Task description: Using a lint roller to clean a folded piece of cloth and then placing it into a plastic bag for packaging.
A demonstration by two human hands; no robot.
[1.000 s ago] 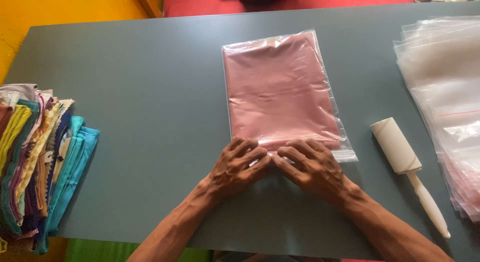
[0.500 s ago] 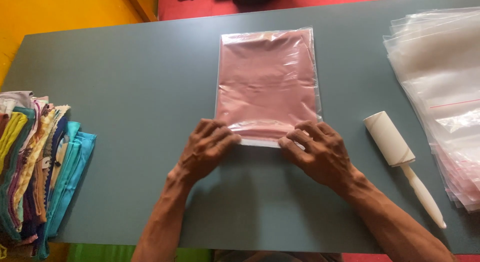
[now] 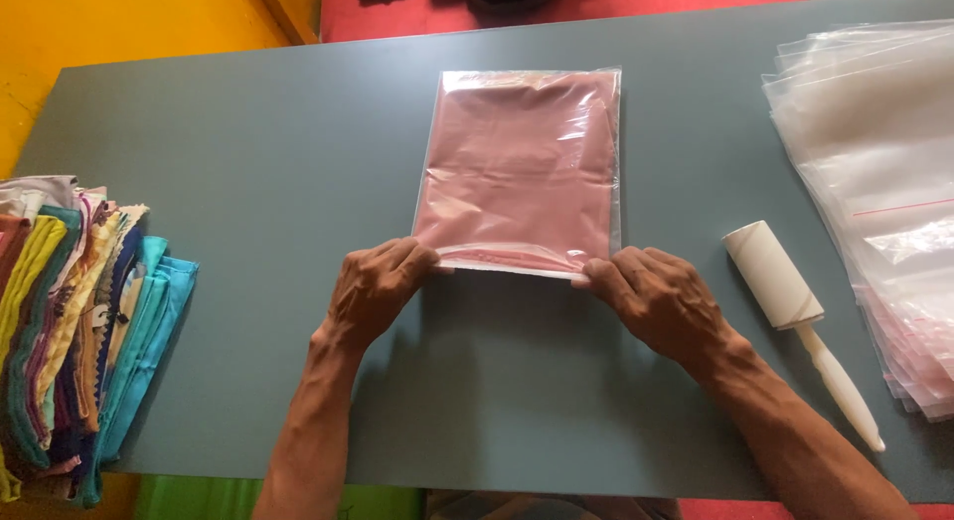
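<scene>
A clear zip bag [image 3: 521,167] with a folded pink cloth inside lies flat in the middle of the grey table [image 3: 248,152]. My left hand [image 3: 373,289] pinches the bag's near left corner at the zip strip. My right hand [image 3: 658,299] pinches the near right corner of the same strip. Both hands rest on the tabletop with fingers curled onto the bag's edge.
A stack of folded coloured cloths [image 3: 75,321] sits at the left table edge. A white lint roller [image 3: 795,316] lies right of my right hand. A pile of clear zip bags [image 3: 879,182] covers the right side. Yellow floor and red mat lie beyond.
My hands moved apart along the bag's near edge, from together at the middle out to its two corners. The bag now lies straighter on the table.
</scene>
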